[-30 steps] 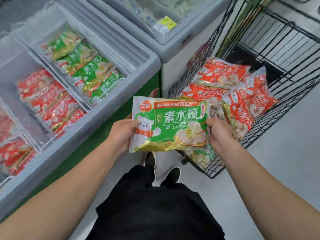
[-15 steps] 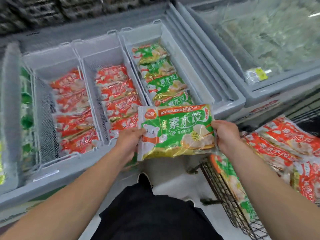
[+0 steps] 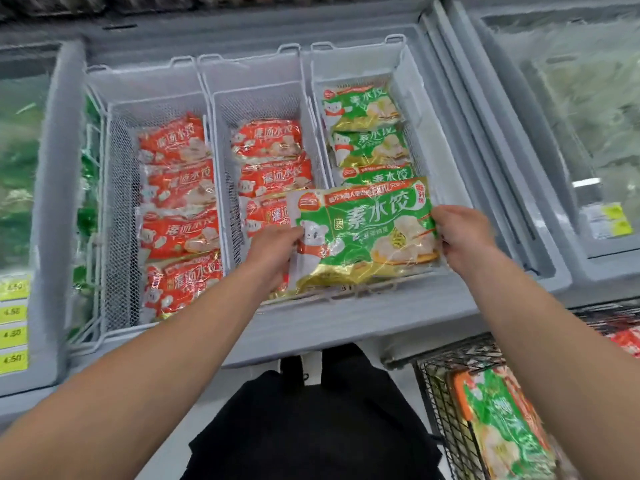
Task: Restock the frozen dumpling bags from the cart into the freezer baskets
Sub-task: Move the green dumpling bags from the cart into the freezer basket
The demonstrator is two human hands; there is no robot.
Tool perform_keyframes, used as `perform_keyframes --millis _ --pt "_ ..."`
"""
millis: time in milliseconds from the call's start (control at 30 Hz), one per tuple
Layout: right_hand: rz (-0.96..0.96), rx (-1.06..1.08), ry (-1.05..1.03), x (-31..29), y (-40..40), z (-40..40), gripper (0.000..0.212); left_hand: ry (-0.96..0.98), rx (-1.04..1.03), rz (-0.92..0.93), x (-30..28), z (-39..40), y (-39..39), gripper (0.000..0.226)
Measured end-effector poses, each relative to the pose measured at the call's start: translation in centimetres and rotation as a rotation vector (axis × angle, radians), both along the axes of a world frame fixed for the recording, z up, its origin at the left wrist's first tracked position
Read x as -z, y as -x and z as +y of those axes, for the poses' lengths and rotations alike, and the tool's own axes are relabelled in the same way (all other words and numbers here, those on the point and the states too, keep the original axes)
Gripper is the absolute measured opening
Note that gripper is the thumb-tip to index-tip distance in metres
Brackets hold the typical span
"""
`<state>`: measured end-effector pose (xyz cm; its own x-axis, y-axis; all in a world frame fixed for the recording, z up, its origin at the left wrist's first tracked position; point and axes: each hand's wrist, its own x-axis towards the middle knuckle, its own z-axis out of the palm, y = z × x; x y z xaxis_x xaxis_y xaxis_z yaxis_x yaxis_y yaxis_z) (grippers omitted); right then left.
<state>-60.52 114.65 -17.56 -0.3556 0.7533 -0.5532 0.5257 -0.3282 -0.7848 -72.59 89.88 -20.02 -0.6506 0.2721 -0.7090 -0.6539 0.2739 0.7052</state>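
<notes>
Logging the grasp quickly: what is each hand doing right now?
Left hand: grips the left edge of the green dumpling bag.
Right hand: grips the same bag's right edge, over the right-most freezer basket.

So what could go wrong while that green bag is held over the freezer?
The green bag is gripped only at its ends by the left hand and right hand, so it might slip. Its left part overhangs the middle basket of red bags, so it could land there instead of the right basket.
</notes>
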Motion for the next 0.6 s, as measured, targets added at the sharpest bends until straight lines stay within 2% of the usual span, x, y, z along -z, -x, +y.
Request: perform_keyframes --millis 67,100,167,200,267,367,600 --pt "-0.015 -0.014 0.017 1.0 2.3 1.7 0.035 0.033 -0.03 -0.013 0.7 1.4 1.6 0.022" --pt "-0.023 -0.01 0.026 1.5 3.4 2.8 0.029 0.04 -0.058 -0.017 0.8 2.4 2.4 0.013" --pt "-0.053 -0.01 0.028 2.3 5.5 4.7 0.01 0.046 -0.123 -0.033 1.4 4.3 3.8 0.02" --pt "-0.077 -0.015 0.032 2.8 6.8 6.1 0.007 0.066 -0.146 -0.032 2.1 5.7 4.7 0.026" --pt "-0.128 -0.03 0.02 3.5 8.9 8.2 0.011 0.096 -0.156 -0.038 2.7 8.1 6.1 0.03" --pt "-0.153 -0.07 0.013 4.6 12.6 11.3 0.017 0.135 -0.165 -0.059 3.7 11.7 8.7 0.01" --pt "-0.252 -0.094 -0.06 9.3 20.6 17.9 0.028 0.24 -0.21 -0.081 7.6 18.6 15.1 0.019"
